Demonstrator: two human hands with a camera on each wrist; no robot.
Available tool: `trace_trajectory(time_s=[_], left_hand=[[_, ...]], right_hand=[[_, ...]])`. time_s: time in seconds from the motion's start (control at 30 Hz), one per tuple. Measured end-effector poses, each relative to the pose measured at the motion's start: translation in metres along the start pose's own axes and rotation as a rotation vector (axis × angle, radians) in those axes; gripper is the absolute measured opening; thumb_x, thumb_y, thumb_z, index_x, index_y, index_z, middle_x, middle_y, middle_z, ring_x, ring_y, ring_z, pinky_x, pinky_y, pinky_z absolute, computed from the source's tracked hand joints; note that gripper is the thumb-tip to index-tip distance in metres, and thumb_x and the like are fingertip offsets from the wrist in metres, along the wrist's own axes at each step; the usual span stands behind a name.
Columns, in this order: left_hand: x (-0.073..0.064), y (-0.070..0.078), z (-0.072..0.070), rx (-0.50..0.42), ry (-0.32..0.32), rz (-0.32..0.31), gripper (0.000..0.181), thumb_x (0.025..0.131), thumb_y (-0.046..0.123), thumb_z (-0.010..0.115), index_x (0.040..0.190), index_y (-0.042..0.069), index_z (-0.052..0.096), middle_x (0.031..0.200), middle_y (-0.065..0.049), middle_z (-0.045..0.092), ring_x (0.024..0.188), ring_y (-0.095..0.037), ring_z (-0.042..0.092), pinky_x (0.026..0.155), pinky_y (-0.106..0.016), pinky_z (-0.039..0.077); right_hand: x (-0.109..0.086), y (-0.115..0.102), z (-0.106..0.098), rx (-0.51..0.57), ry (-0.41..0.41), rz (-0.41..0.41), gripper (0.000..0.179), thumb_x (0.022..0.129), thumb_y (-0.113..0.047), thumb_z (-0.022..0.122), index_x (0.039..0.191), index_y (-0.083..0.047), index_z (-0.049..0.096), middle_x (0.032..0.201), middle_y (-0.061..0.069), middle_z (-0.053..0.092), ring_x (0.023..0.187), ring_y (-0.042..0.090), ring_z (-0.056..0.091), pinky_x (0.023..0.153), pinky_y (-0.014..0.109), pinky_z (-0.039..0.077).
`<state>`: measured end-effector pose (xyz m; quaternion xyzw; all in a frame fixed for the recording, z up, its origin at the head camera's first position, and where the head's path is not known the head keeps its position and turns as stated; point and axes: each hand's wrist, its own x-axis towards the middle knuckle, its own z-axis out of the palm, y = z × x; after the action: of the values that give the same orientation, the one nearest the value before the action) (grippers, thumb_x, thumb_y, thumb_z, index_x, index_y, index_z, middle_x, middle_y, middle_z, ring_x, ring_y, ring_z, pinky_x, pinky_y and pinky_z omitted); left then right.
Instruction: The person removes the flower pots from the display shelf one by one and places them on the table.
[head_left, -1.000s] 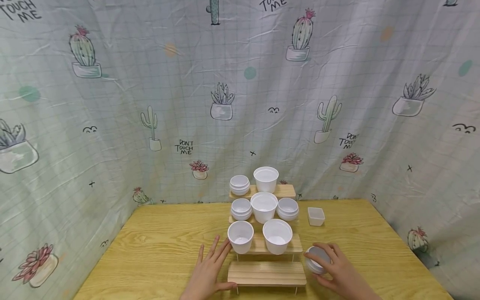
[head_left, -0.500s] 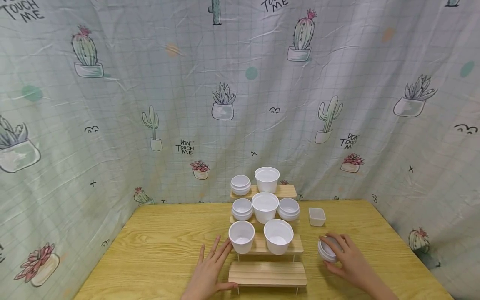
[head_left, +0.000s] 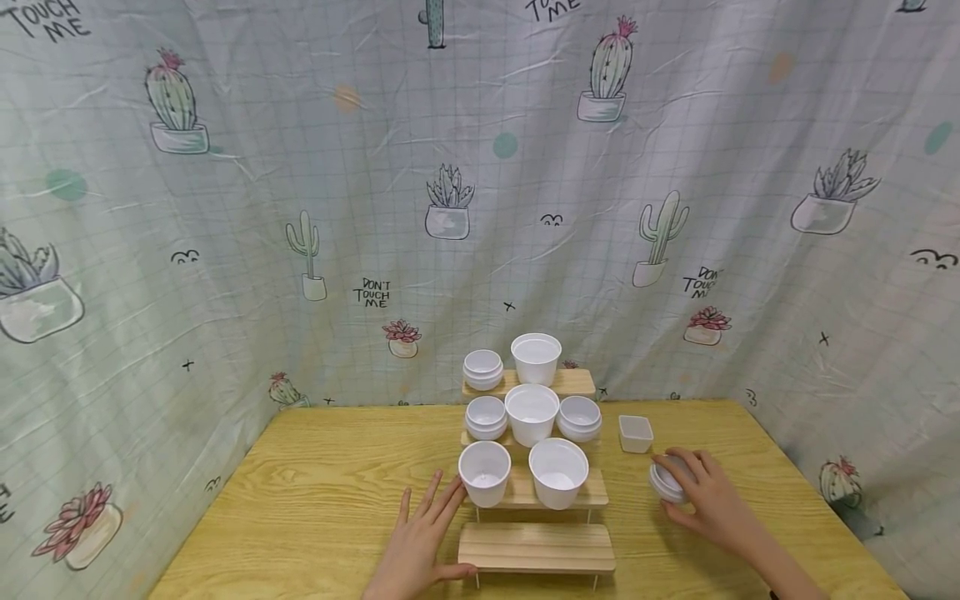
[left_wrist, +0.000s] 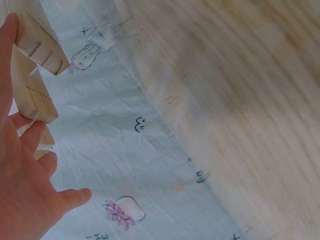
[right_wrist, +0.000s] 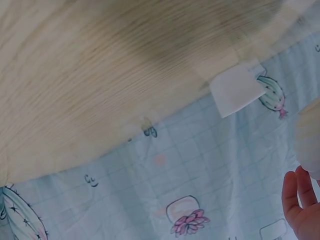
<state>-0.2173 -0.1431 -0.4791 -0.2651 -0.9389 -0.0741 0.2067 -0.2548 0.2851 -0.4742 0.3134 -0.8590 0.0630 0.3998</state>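
My right hand (head_left: 708, 500) grips a small round white pot (head_left: 664, 487) over the table, right of the wooden tiered stand (head_left: 536, 547). In the right wrist view, part of that pot (right_wrist: 308, 142) shows at the right edge with fingertips against it. My left hand (head_left: 416, 537) rests at the stand's left side, fingers spread, its fingertips at the step ends (left_wrist: 37, 102) in the left wrist view. On the third step stand two deep white cups (head_left: 484, 475). Behind them a taller white cup (head_left: 532, 417) stands between two small round pots (head_left: 487, 418).
On the top step are another small round pot (head_left: 483, 369) and a deep cup (head_left: 536, 360). A small square white container (head_left: 636, 434) sits on the yellow wood-grain table (head_left: 330, 475), near my right hand. A cactus-print curtain (head_left: 495, 167) surrounds the table's back and sides.
My right hand has carried the small round pot away from the stand's front right, toward the right and back, nearer the square container. My left hand has stayed in place.
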Motion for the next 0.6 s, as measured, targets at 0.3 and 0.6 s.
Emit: trace_trajectory(time_s=[0.3,0.6], left_hand=[[-0.001,0.002,-0.003,-0.021,-0.013,-0.008,0.102,0.058,0.068,0.062,0.14,0.017,0.029,0.147,0.0,0.028,0.133,-0.033,0.026,0.095,-0.065,0.027],[-0.001,0.002,-0.003,-0.008,0.0,-0.006,0.104,0.057,0.067,0.063,0.14,0.015,0.029,0.146,-0.002,0.031,0.133,-0.032,0.027,0.098,-0.065,0.025]], right_hand=[[0.002,0.023,0.01,-0.03,-0.037,0.012,0.068,0.088,-0.056,0.021,0.112,-0.003,0.056,0.101,0.015,0.054,0.081,0.025,0.047,0.061,0.041,0.042],[0.006,0.048,0.022,-0.139,-0.064,0.022,0.074,0.089,-0.057,0.011,0.112,-0.001,0.054,0.103,0.018,0.052,0.084,0.034,0.048,0.057,0.045,0.04]])
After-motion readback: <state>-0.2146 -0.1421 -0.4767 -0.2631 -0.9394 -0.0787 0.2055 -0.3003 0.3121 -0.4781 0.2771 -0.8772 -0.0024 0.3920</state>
